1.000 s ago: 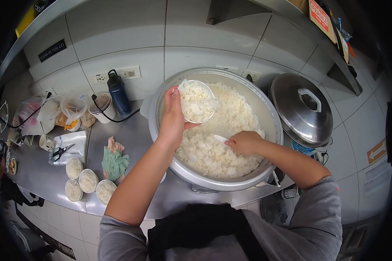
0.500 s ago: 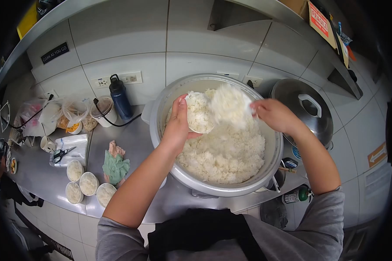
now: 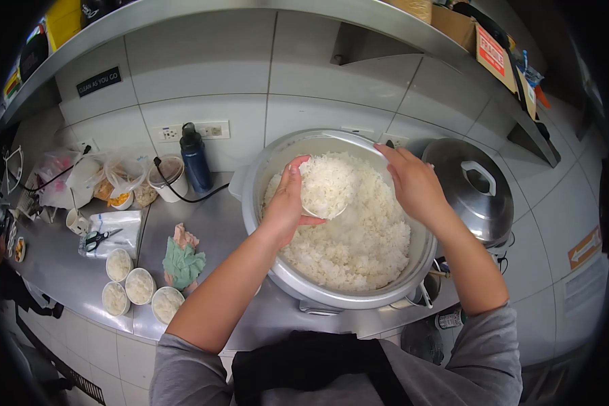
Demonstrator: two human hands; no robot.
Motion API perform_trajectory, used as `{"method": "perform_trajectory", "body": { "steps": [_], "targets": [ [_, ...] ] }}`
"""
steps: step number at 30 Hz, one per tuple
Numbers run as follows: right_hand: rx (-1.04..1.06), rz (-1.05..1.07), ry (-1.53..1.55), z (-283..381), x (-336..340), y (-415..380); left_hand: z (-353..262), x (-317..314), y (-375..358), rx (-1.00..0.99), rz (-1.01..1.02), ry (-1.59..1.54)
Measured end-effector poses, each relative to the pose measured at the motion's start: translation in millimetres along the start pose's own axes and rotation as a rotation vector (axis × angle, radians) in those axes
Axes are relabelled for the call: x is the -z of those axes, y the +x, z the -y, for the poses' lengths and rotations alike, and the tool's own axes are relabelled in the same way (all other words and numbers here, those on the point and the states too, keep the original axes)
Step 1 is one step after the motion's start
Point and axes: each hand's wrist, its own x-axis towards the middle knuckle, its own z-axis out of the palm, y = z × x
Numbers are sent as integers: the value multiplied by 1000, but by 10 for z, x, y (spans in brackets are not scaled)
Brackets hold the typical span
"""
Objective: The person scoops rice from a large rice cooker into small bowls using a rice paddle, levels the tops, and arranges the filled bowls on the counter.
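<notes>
Kitchen, apparently commercial. Fittings: steel desk [image 3: 220, 220], tiled wall [image 3: 203, 57], overhead metal shelf [image 3: 446, 52]. Signage: one notice [image 3: 98, 82], lettered CLEAN AS YOU GO. Equipment: one oversized pot [image 3: 358, 299], heaped with cooked rice [image 3: 358, 247]; one broad metal lid [image 3: 460, 199], handled. Portions: four white tubs [image 3: 140, 302] of rice, grouped on the desk. Stores: plastic bags [image 3: 124, 169] of food, near the wall.

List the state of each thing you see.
Held cup: heaped with rice
Left hand: gripping the held cup
Pot: uncovered, partly filled with rice
Right hand: at the pot rim, grip unclear
Lid: off, beside the pot
Four cups: holding rice
Bottle: upright
Green cloth: crumpled
Scissors: lying flat
</notes>
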Motion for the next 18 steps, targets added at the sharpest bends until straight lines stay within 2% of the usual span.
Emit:
{"method": "perform_trajectory", "body": {
  "steps": [2,4,7,11,13,14,16,17,18],
  "targets": [
    [-49,226,85,-167,-112,135,-6,-42,-16,-36,3,70],
    [-8,220,68,-142,-227,59,-12,-51,-22,-24,-29,65],
    [236,-62,-278,131,-191,-197,0,-30,-26,-39,-48,49],
    [335,-111,-424,195,-142,-263,26,-4,-14,-63,-49,42],
    [212,-7,-157,81,-49,-197,-41,-35,-58,-44,-35,-31],
    [211,-22,-158,3,-53,-194,-58,-34,-67,-55,-32,-22],
    [0,-40,401,-223,-190,-173,-55,-27,-79,-74,8,-107],
    [-109,145,478,-310,-292,-194,-50,-18,-77,-83,8,-101],
    [-105,136,482,-241,-309,-243,-40,-10,-74,-67,32,-130]
  ]
}}
